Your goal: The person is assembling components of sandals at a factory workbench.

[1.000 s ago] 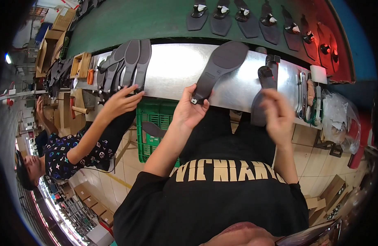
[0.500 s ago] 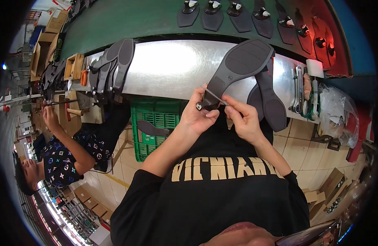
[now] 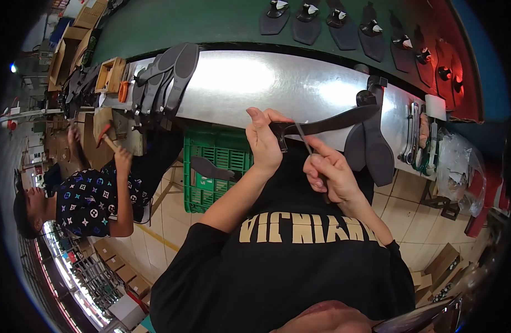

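Observation:
My left hand (image 3: 263, 141) grips the heel end of a black shoe sole (image 3: 327, 122), held edge-on so it looks like a thin dark strip running right toward the metal bench. My right hand (image 3: 330, 175) is closed around a thin metal blade tool (image 3: 303, 139) whose tip touches the sole near its heel. Two more dark soles (image 3: 372, 150) hang over the bench edge just right of my hands.
A shiny metal bench (image 3: 266, 83) runs across, with a row of dark soles (image 3: 164, 72) at its left and tools (image 3: 416, 136) at its right. A green crate (image 3: 214, 152) holding a sole stands below. A co-worker at left raises a hammer (image 3: 103, 136). Soles lie on a green conveyor (image 3: 183, 22) behind.
I turned the sole from flat-facing to edge-on and lowered it. My right hand left the soles on the bench and now works a blade at the heel. The co-worker lifted a hammer.

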`<state>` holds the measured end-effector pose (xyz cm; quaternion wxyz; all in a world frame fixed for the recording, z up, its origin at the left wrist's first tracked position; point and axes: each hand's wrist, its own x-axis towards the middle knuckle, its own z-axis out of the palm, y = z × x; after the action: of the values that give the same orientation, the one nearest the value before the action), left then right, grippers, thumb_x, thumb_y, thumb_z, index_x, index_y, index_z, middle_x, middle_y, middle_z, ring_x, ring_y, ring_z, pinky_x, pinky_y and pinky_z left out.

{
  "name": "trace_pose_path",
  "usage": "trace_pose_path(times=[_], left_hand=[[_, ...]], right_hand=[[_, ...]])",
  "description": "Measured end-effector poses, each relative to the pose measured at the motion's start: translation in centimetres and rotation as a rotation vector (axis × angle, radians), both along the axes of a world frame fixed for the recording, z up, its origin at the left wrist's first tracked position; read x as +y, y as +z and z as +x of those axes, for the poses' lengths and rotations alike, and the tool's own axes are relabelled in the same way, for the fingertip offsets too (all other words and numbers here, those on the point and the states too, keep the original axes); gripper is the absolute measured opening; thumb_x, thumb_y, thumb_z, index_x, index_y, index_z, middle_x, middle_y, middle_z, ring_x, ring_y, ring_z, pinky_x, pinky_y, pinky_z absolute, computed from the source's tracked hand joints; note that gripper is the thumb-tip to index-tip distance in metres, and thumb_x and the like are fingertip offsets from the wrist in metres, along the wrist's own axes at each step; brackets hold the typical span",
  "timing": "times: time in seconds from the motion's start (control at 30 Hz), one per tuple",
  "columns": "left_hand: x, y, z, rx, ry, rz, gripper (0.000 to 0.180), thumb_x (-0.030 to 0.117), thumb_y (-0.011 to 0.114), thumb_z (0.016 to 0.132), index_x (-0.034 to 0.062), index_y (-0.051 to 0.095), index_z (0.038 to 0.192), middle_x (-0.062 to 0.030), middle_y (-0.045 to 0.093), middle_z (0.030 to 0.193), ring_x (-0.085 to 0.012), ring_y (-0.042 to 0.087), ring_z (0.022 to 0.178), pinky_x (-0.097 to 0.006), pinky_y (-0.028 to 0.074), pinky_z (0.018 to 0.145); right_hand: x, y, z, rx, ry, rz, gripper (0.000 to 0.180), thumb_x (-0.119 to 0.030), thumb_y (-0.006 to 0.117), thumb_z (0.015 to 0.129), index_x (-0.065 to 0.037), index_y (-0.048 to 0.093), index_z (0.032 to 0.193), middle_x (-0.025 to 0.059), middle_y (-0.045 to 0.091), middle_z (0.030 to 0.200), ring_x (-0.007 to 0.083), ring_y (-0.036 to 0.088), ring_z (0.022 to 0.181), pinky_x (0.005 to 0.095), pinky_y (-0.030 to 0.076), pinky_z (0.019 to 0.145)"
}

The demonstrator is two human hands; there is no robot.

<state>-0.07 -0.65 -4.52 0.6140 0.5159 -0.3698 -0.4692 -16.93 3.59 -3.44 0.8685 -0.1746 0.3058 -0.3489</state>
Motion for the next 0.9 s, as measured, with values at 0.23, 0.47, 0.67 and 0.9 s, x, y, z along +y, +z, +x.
trace_pose_path(times=[0.23,0.47,0.67,0.9], left_hand=[[0.1,0.5,1.5,-0.096,-0.081,-0.052,0.097,0.074,0.001,0.092,0.0001,0.06,0.068,-0.0065,0.06,0.065,-0.0131,0.054,0.06,-0.023,0.043,0.064],[-0.3,1.8,1.7,-0.034,-0.128,-0.036,0.103,0.082,-0.003,0.084,0.0001,0.057,0.069,-0.0061,0.057,0.063,-0.0144,0.052,0.06,-0.022,0.04,0.063],[-1.4,0.0,3.4,0.732,-0.289,0.199,0.077,0.074,0.028,0.093,0.006,0.058,0.076,-0.007,0.062,0.072,-0.0154,0.058,0.063,-0.024,0.047,0.06],[0.0,-1.0,0.4,1.061,-0.25,0.38,0.049,0.058,0.051,0.094,0.0141,0.052,0.072,-0.0001,0.055,0.073,-0.0195,0.053,0.072,-0.036,0.043,0.072]], right_hand=[[-0.3,-0.8,-0.1,0.684,-0.039,-0.797,0.031,-0.003,0.054,0.094,-0.001,0.062,0.124,0.0029,0.057,0.072,0.0096,0.054,0.059,0.0235,0.042,0.053],[-0.2,0.8,1.0,0.855,-0.129,-1.093,0.029,0.01,0.059,0.084,0.001,0.067,0.11,0.011,0.058,0.072,0.0184,0.056,0.059,0.0281,0.044,0.055],[0.0,1.7,0.9,0.823,-0.123,-1.187,0.027,0.008,0.06,0.083,0.0,0.067,0.108,0.0104,0.059,0.071,0.0183,0.059,0.058,0.0282,0.045,0.054],[-0.9,0.3,1.0,1.057,-0.201,-1.108,0.008,-0.001,0.062,0.087,-0.001,0.063,0.095,0.0137,0.061,0.072,0.0293,0.061,0.06,0.0351,0.047,0.056]])
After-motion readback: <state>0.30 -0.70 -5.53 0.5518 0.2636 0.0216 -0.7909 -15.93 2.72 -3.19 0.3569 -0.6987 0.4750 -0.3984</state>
